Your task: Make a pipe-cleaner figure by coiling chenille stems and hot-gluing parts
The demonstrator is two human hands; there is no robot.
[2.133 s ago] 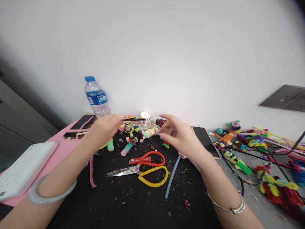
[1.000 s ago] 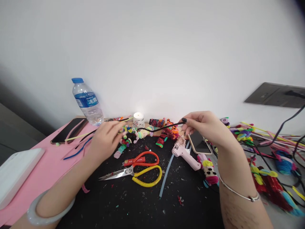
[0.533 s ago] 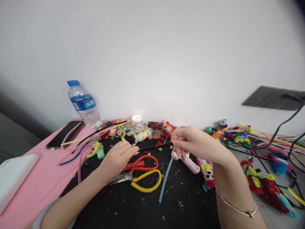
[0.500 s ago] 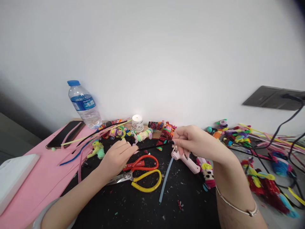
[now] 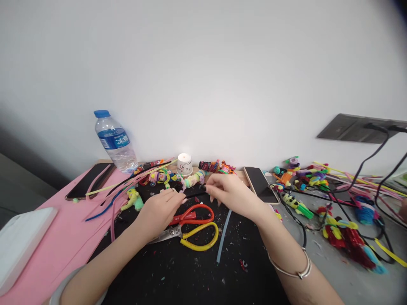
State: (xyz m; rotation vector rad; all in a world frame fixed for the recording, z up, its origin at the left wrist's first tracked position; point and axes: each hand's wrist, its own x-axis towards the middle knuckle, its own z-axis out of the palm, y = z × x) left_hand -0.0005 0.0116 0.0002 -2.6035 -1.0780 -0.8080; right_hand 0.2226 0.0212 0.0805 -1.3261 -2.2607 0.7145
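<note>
A short black pipe cleaner (image 5: 194, 195) stretches between my two hands above the black mat (image 5: 178, 271). My left hand (image 5: 160, 209) pinches its left end, fingers closed. My right hand (image 5: 227, 192) pinches its right end, fingers curled. Just below the hands lie scissors (image 5: 193, 224) with one red and one yellow handle loop. Small pipe-cleaner figures (image 5: 190, 180) lie in a row behind the hands, near a small white cup (image 5: 185, 163).
A water bottle (image 5: 114, 142) stands at the back left by a phone (image 5: 87, 181) on the pink sheet (image 5: 63, 237). Another phone (image 5: 260, 184) lies right of my hands. Coloured pipe cleaners, figures (image 5: 346, 235) and black cables (image 5: 369, 159) crowd the right. A pale glue stick (image 5: 223, 235) lies beside the scissors.
My right hand has moved left along the black pipe cleaner, closer to my left hand. The view shifted and the pink glue gun is hidden now.
</note>
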